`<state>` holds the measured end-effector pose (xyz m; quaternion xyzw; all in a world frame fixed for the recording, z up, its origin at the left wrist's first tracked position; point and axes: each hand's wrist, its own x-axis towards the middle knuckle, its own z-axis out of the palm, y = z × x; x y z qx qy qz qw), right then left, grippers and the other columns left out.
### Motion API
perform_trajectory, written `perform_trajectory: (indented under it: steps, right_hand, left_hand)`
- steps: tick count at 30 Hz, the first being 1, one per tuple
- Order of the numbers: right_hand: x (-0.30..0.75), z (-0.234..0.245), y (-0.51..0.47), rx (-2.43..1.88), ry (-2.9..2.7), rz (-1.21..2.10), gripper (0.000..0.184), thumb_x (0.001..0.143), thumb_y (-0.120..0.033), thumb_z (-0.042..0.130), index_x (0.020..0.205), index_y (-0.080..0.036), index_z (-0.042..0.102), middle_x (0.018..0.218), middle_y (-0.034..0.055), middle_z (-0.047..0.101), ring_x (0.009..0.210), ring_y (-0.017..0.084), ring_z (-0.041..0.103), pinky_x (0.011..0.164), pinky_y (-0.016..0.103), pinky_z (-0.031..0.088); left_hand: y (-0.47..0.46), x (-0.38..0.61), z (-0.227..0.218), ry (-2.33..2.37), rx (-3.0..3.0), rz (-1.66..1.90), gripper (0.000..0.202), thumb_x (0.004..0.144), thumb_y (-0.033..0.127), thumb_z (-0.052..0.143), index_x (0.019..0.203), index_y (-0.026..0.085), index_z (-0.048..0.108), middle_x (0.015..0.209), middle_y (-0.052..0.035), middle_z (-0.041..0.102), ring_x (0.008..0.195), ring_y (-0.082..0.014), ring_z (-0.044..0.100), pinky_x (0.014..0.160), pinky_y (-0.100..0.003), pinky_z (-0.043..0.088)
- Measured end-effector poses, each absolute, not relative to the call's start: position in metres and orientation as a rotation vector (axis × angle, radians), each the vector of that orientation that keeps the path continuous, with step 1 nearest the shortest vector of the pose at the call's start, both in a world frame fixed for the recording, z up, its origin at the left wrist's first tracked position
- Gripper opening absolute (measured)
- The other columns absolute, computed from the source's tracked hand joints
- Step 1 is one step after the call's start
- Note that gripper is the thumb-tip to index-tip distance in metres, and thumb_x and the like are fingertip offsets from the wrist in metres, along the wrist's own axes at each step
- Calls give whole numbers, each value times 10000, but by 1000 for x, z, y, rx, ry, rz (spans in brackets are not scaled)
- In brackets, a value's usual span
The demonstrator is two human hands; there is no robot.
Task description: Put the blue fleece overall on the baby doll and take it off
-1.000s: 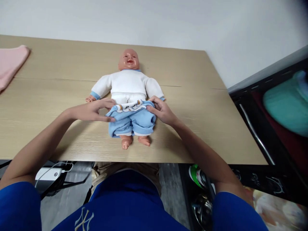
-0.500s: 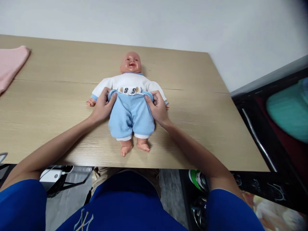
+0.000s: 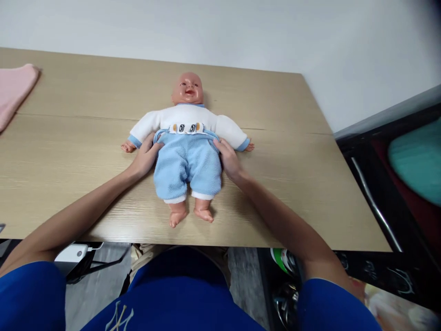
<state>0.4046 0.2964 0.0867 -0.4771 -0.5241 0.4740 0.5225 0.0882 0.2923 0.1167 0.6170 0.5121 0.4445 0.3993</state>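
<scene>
A baby doll (image 3: 188,89) lies on its back, head toward the wall and bare feet toward me. It wears a white top (image 3: 186,115) with light-blue cuffs and light-blue fuzzy pants (image 3: 188,161) with white leg hems. Across the belly, a rolled blue edge and a strip with printed eyes show just above the pants. My left hand (image 3: 146,155) is closed on the pants' side near the waist, thumb in front. On the opposite side my right hand (image 3: 230,158) pinches the pants, its fingertips partly hidden.
The doll rests on a light wooden table (image 3: 292,184) against a pale wall. Pink cloth (image 3: 15,89) lies at the far left. Right of the table stands a black frame with a teal object (image 3: 416,161). Below the front edge is a white device (image 3: 72,253) with a cable.
Both hands have slid slightly lower along the pants' sides. The doll's arm by my right hand now lies farther out, with its cuff and hand showing more.
</scene>
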Motion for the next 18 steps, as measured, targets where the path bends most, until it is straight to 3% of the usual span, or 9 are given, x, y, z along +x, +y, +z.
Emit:
perform_trajectory:
  steps: [3, 7, 10, 13, 18]
  right_hand:
    - [406, 88, 292, -1130, -1160, 1205, 664, 913, -922, 803, 913, -292, 594, 868, -36, 629, 868, 206, 649, 903, 406, 651]
    - [409, 94, 298, -1146, -1241, 1163, 649, 998, -936, 696, 967, -298, 576, 879, -28, 639, 893, 186, 666, 868, 362, 619]
    - [412, 95, 305, -1091, -1282, 1193, 673, 928, -949, 772, 968, -308, 571, 864, -34, 622, 856, 207, 652, 825, 375, 618]
    - [414, 93, 309, -1043, -1263, 1280, 659, 852, -906, 848, 1010, -312, 612, 900, -20, 655, 873, 240, 651, 848, 415, 626]
    - [421, 89, 306, -1149, -1446, 1072, 471, 940, -747, 758, 887, -308, 594, 869, 8, 615, 909, 266, 606, 968, 465, 607]
  left_hand:
    - [288, 91, 113, 1288, 1381, 1169, 442, 973, 666, 802, 1039, 259, 642, 1024, -34, 690, 1075, -290, 676, 1052, -447, 606]
    - [294, 98, 111, 1091, 1161, 1243, 602, 892, 745, 922, 1085, 267, 610, 1050, -42, 746, 1014, -268, 739, 961, -416, 645]
    - [300, 98, 113, 1006, 1152, 1241, 640, 878, 757, 954, 1127, 255, 644, 1127, -79, 800, 1084, -295, 784, 977, -432, 665]
    - [305, 94, 112, 1000, 1135, 1185, 546, 909, 667, 939, 1145, 243, 688, 1158, -92, 820, 1142, -331, 799, 1015, -470, 680]
    - [306, 80, 111, 1094, 1313, 1070, 283, 921, 473, 783, 1028, 238, 667, 1083, -83, 777, 1206, -385, 755, 1147, -564, 628]
